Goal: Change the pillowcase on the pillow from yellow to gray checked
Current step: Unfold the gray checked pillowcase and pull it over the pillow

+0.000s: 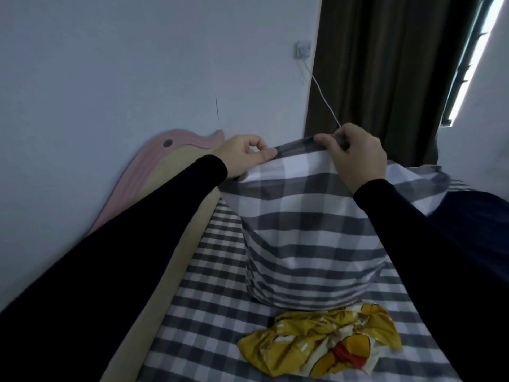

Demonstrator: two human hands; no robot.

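Upright on the bed, directly ahead of the person, stands a pillow point(308, 232) already inside the gray checked pillowcase point(300, 188). Its long axis runs roughly vertical, bottom end resting on the mattress and open top edge raised toward the wall. Both hands meet that top edge, so the case hangs downward from the hands toward the camera.

The left hand point(242, 155) pinches the left corner of the opening between thumb and curled fingers. The right hand point(355, 158) pinches the same edge a little to the right, fingers curled over the dark gray band. The two hands are near each other but apart, with a short stretch of taut fabric between them. Neither looks clearly nearer; both arms, in black sleeves, reach forward about equally. Judging from this, the pillow is mostly seated, and what remains is settling or closing the opening at the top.

Close to the camera, just in front of the pillow's base, lies the yellow pillowcase point(322, 343), crumpled in a heap with a cartoon print.

Under everything is a bed sheet point(209, 312) in a smaller gray and white check. A pink and cream headboard point(170, 150) rises at the left against a pale wall point(124, 64). A dark curtain point(385, 64) hangs at the right, with a bright strip of window point(473, 62) beyond, and a thin cord point(325, 97) drops from a wall socket point(385, 48).
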